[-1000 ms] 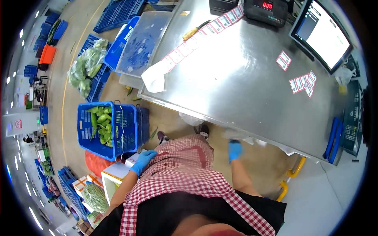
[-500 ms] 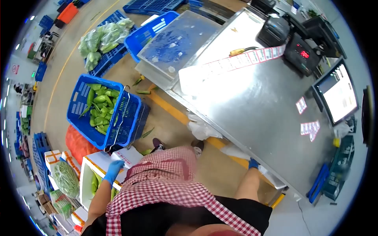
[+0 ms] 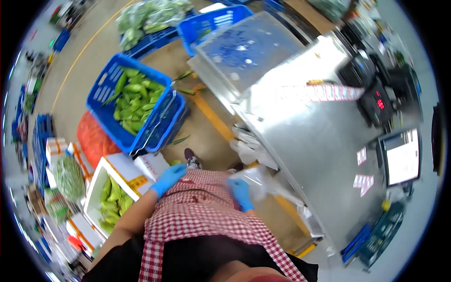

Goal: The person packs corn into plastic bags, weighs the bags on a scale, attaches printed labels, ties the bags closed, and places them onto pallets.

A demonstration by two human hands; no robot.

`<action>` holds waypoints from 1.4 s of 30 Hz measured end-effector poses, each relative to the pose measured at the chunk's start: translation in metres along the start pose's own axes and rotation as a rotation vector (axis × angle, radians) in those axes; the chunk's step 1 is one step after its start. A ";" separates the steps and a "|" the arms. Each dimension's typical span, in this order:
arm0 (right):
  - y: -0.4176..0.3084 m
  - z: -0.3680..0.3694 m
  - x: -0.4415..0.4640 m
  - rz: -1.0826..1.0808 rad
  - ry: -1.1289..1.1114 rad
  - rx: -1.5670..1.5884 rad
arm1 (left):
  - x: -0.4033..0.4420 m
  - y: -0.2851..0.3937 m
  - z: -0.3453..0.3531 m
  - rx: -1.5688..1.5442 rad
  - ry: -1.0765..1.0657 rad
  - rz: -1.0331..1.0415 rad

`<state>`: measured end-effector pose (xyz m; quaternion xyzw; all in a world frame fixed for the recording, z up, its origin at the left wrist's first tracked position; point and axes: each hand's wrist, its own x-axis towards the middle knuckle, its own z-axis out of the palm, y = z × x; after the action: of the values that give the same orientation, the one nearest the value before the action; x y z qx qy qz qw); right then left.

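My left hand, in a blue glove, is over the left side of the checked apron, near a white box; its fingers are not clearly made out. My right hand, also gloved in blue, is blurred by motion beside the apron's right edge. A clear plastic bag hangs at the right hand and seems to be held by it. The steel table stands to the right, with more plastic bags along its near edge.
A blue crate of green peppers stands at the upper left, above a red sack. A foam box holds pale green peppers. Labels, a scale and a screen are on the table.
My right hand has come from under the table edge to the apron, with a plastic bag at it. My left hand has moved from the white box to the apron. The view has turned.
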<state>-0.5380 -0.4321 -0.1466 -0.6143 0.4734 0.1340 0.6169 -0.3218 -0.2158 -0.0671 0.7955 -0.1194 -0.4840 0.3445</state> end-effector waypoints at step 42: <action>-0.557 0.006 0.160 -0.965 0.277 -0.558 | 0.205 0.308 -0.257 0.539 0.707 0.676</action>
<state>-0.0375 -0.6103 0.0839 -0.9122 0.1623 -0.1246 0.3550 0.0442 -0.4378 0.0717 0.8868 -0.3643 -0.0027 0.2842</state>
